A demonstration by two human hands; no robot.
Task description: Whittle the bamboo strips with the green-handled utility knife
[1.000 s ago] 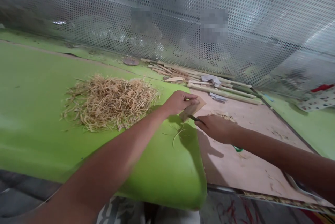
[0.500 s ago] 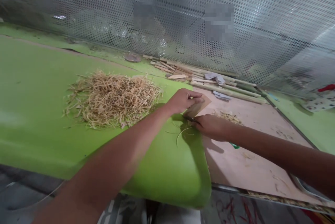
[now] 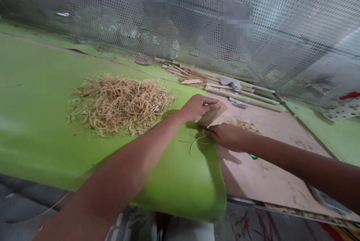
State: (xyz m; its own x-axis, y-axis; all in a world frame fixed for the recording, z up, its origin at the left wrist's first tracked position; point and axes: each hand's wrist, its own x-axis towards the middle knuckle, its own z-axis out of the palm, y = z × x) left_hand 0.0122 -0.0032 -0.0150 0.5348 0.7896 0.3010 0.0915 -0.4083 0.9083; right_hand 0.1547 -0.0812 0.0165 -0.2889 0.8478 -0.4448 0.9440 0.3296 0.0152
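Note:
My left hand (image 3: 198, 107) pinches a flat tan piece (image 3: 221, 111) between thumb and fingers, over the right end of the green mat (image 3: 180, 181). Just below it my right hand (image 3: 225, 135) is closed around a small dark tool (image 3: 204, 128), whose tip meets the lower edge of the piece. Most of the tool is hidden in the fingers. A few thin curled strips (image 3: 194, 144) lie on the mat under the hands. Left of them sits a big heap of pale shavings (image 3: 126, 104).
Long wooden sticks (image 3: 244, 100) lie along the back, with folded grey paper (image 3: 231, 83) on them. Small shavings (image 3: 246, 124) rest on the pinkish board (image 3: 270, 151). A perforated metal screen (image 3: 191, 19) stands behind. A round flat disc (image 3: 143, 59) lies near it.
Both hands keep nearly the same place and hold. The view has shifted very slightly.

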